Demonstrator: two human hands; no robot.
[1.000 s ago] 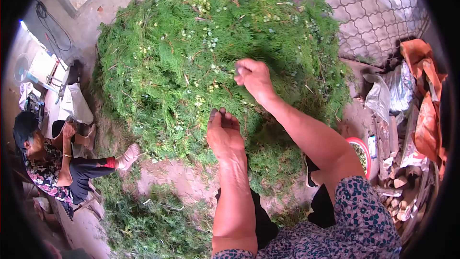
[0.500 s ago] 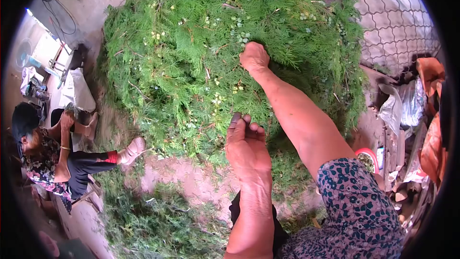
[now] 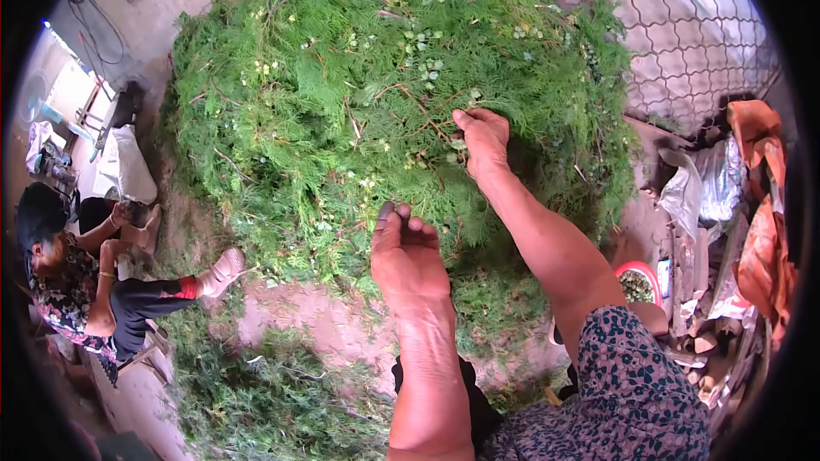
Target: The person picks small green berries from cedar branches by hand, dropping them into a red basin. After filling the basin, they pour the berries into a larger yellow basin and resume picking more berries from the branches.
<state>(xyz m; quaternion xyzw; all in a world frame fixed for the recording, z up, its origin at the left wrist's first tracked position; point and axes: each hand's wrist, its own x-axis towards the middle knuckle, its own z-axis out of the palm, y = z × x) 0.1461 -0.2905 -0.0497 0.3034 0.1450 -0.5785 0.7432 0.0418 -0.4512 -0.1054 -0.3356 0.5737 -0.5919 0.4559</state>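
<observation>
Right grip (image 3: 485,138) curled at green branches (image 3: 367,111), hold unclear; drawn back since earlier.

Seeing rough, feathery, matt foliage (image 3: 307,111) around right hand (image 3: 485,142); dry woody twigs (image 3: 418,104) just left of it. Reading smooth, waxy-looking pale cones (image 3: 424,61) beyond. Right of same hand, well apart: got metal-looking wire mesh (image 3: 682,70), glossy crinkled silvery plastic (image 3: 722,181), creased orange plastic-like sheeting (image 3: 762,243), smooth red plastic-looking bowl (image 3: 657,283), rough wood pieces (image 3: 705,343). Left of left hand (image 3: 410,263): got matt white sack (image 3: 125,169), woven-plastic look. Nearer body than left hand: rough, dusty floor (image 3: 307,312).
</observation>
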